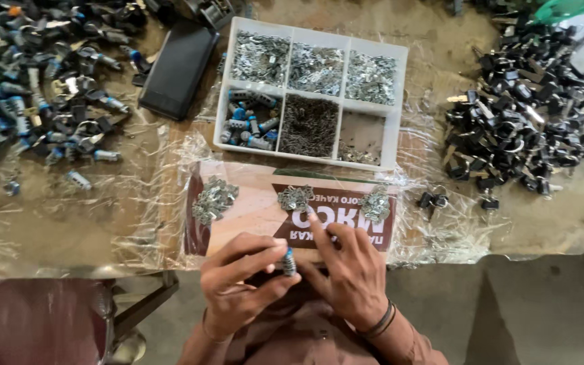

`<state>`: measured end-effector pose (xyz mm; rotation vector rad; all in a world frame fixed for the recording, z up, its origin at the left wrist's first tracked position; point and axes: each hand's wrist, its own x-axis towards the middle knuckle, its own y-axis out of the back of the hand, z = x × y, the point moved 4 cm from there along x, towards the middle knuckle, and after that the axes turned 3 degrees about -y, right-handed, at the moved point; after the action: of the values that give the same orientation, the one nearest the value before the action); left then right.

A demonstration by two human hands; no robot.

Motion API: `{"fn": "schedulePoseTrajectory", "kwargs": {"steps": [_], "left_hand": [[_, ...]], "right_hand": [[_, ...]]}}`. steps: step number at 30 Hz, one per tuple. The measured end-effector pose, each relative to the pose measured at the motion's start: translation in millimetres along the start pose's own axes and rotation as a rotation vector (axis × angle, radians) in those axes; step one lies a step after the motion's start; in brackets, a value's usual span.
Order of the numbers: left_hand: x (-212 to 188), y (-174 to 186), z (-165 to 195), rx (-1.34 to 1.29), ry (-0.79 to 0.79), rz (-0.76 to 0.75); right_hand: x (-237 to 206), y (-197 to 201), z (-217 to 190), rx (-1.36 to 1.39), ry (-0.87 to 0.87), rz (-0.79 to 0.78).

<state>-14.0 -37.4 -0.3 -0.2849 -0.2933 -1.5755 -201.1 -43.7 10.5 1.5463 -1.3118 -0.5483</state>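
Cylinder [288, 261] of grey metal with a blue band sits low in the centre of the frame, pinched in your left hand [245, 284] between thumb and fingertips. Its long axis runs nearly up and down the frame, upper end tipped slightly left; which end is the front you cannot tell at this size.

Your right hand [349, 270] lies just beside it, fingers spread narrowly, forefinger stretched up-frame toward the middle of three small heaps of metal bits [296, 198] on a printed cardboard sheet [251, 203]. Whether that hand holds anything you cannot tell.

The sheet's near edge meets your hands, and the table's [549, 216] near edge runs across the frame just above your wrists. Open room is slim: bare sheet between the heaps, and a strip of crinkled clear film [170, 203] to either side.

Above the sheet stands a white divided tray [400, 101], six compartments, with bright stampings along the top row, blue-tipped cylinders at lower left, dark springs in the lower middle.

A flat black case [178, 67] lies left of the tray. A heap of blue-banded barrels [35, 94] fills the upper left, and a heap of black-headed keys [522, 115] fills the upper right, with barer tabletop below each.
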Motion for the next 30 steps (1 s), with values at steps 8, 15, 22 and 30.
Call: {"fn": "schedulePoseTrajectory", "kwargs": {"steps": [8,15,22,30], "left_hand": [[-0.4,-11.5,-4.3,0.002,0.013,-0.063],[0.1,-28.4,-1.1,-0.154,0.066,-0.196],[2.7,-30.5,-3.3,-0.154,0.089,-0.166],[3.9,-27.2,-0.6,-0.124,0.062,-0.095]], "right_hand": [[-33.9,4.1,25.4,0.483,0.110,0.094],[-94.8,-35.9,42.1,1.558,-0.650,-0.139],[-66.8,3.9,54.4,0.509,-0.412,0.249],[-42.8,12.2,31.3,1.041,-0.225,0.228]]}}
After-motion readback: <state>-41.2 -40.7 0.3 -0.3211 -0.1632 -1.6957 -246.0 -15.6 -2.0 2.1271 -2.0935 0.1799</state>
